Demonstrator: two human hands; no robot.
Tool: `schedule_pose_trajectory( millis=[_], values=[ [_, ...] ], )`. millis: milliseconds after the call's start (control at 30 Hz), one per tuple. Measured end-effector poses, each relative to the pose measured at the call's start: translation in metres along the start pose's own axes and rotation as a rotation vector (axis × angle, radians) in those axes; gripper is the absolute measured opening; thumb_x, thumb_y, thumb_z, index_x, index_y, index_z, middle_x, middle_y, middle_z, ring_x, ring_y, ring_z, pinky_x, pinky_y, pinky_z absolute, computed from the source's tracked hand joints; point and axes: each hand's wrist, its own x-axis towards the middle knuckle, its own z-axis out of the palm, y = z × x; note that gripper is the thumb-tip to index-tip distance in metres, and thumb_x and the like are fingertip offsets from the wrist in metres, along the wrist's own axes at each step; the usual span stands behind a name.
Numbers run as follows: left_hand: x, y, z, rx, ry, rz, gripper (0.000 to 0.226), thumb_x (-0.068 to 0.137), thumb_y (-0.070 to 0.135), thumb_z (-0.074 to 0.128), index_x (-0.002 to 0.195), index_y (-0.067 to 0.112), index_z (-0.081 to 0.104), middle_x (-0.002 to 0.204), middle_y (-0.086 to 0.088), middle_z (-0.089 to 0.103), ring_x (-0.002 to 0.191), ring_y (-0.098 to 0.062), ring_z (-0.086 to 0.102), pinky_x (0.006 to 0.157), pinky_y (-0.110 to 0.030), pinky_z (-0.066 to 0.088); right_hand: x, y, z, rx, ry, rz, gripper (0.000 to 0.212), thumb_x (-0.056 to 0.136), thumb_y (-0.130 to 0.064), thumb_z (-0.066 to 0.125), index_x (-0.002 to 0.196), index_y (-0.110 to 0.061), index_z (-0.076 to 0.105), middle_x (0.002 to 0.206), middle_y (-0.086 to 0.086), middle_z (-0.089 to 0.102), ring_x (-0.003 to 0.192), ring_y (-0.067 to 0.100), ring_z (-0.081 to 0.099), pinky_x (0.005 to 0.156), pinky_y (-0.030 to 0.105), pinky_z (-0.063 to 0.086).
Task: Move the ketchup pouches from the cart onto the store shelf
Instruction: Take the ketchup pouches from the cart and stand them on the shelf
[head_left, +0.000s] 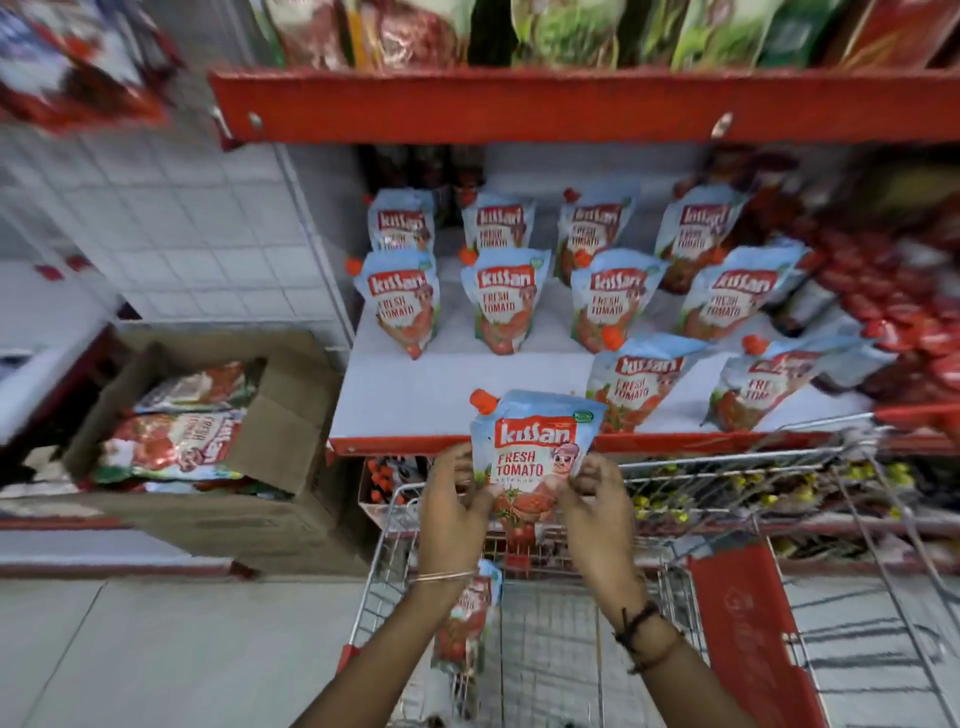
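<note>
I hold one ketchup pouch upright, blue and white with a red label and an orange cap, just in front of the shelf's red front edge. My left hand grips its lower left side and my right hand its lower right side. Above it the white shelf carries several identical pouches standing in rows. The wire cart is below my hands. One more pouch stands in the cart, partly hidden behind my left forearm.
An open cardboard box with more pouches lying flat sits on a low shelf at left. A red shelf overhangs above with other packets. Red packets crowd the shelf's right end. The cart's red child-seat flap is at right.
</note>
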Motion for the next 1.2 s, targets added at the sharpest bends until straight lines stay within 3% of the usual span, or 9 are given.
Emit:
schedule_pose_trajectory(
  millis=[67,233,433,567,733,933,1100,1133,1200],
  values=[
    [0.016,0.015,-0.001,-0.017,0.045,0.044,0.043,0.075,-0.007,0.064,0.109,0.016,0.052,0.105,-0.003,0.062,0.096,-0.010,0.060,0.071,-0.005,0.050,0.011,-0.013,0.010,0.027,0.030,-0.072,0.026,0.084,-0.008,0.065,0.104,-0.016,0.051,0.094,-0.007,0.061,0.087,0.008,0.062,0.064,0.012,0.054],
    [0.062,0.031,0.001,-0.008,0.114,0.158,0.038,0.075,-0.006,0.064,0.110,0.008,0.054,0.101,-0.001,0.058,0.091,-0.001,0.055,0.072,-0.001,0.046,0.052,-0.031,0.033,0.035,0.065,-0.208,0.022,0.085,-0.006,0.064,0.099,-0.012,0.048,0.092,-0.005,0.056,0.084,-0.014,0.056,0.064,0.000,0.044],
    [0.105,0.012,0.012,0.003,0.138,0.147,0.034,0.076,-0.004,0.064,0.107,0.006,0.054,0.103,-0.005,0.058,0.090,0.001,0.054,0.073,-0.008,0.048,0.094,-0.014,0.050,0.021,0.057,-0.191,0.022,0.086,-0.015,0.064,0.101,-0.015,0.048,0.103,0.005,0.059,0.096,0.012,0.057,0.077,0.022,0.049],
    [0.117,-0.006,0.023,0.041,0.131,0.159,0.029,0.078,-0.008,0.059,0.105,0.004,0.054,0.105,-0.018,0.060,0.093,-0.013,0.056,0.082,-0.028,0.053,0.103,-0.005,0.055,0.023,0.061,-0.185,0.021,0.088,-0.010,0.060,0.100,-0.016,0.044,0.097,-0.013,0.054,0.089,-0.011,0.056,0.071,0.004,0.046],
    [0.119,-0.026,0.026,0.076,0.096,0.150,0.027,0.081,-0.007,0.057,0.102,0.010,0.053,0.102,-0.008,0.058,0.093,0.013,0.053,0.074,-0.010,0.050,0.103,0.011,0.056,0.002,0.035,-0.159,0.021,0.090,-0.003,0.055,0.100,-0.013,0.040,0.097,-0.014,0.050,0.091,-0.007,0.052,0.069,-0.003,0.043],
    [0.118,-0.036,0.026,0.110,0.073,0.157,0.023,0.082,-0.005,0.057,0.102,0.005,0.054,0.100,-0.005,0.057,0.091,-0.008,0.055,0.073,0.003,0.043,0.102,0.018,0.054,-0.027,0.010,-0.163,0.019,0.090,-0.005,0.056,0.099,-0.011,0.040,0.098,-0.006,0.051,0.090,-0.014,0.054,0.067,-0.003,0.043],
    [0.117,-0.037,0.023,0.132,0.083,0.175,0.024,0.081,-0.007,0.056,0.103,0.002,0.053,0.104,-0.015,0.060,0.095,-0.015,0.055,0.078,-0.010,0.050,0.103,0.019,0.053,-0.074,-0.012,-0.157,0.020,0.089,-0.009,0.058,0.101,-0.013,0.043,0.103,0.001,0.052,0.093,-0.007,0.051,0.070,-0.002,0.044],
    [0.116,-0.037,0.022,0.143,0.083,0.179,0.024,0.081,-0.007,0.056,0.104,0.001,0.053,0.105,-0.017,0.060,0.096,-0.015,0.055,0.079,-0.010,0.049,0.104,0.019,0.054,-0.083,-0.018,-0.161,0.020,0.089,-0.010,0.058,0.102,-0.013,0.043,0.105,0.003,0.053,0.093,-0.007,0.051,0.074,0.000,0.045],
    [0.116,-0.036,0.020,0.152,0.057,0.183,0.026,0.081,-0.007,0.056,0.106,0.000,0.052,0.108,-0.019,0.059,0.098,-0.016,0.054,0.082,-0.004,0.045,0.103,0.019,0.054,-0.085,-0.024,-0.159,0.020,0.090,-0.012,0.058,0.105,-0.011,0.046,0.108,0.004,0.054,0.095,-0.004,0.052,0.085,0.020,0.052]
  ],
)
